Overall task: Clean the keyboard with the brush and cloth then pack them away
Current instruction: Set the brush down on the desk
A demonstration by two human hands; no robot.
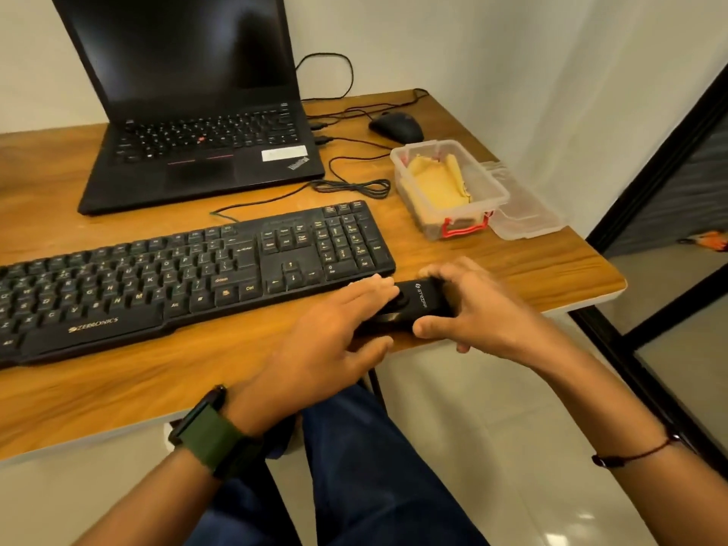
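A black keyboard [189, 277] lies across the wooden desk [118, 388] in front of me. Just right of its lower right corner sits a black brush case [419, 303] with white lettering, near the desk's front edge. My right hand [476, 309] curls over its right end, fingers above and thumb at its front side. My left hand [331, 333] holds the left end, with fingers laid across the top and thumb below. A yellow cloth [437, 183] lies inside an open clear plastic box [494, 193] at the right.
A black laptop [197, 124] stands open behind the keyboard. A black mouse [396, 126] and loose cables [354, 187] lie at the back right. The box lid [528, 218] rests beside the box near the desk's right edge. My legs are under the desk.
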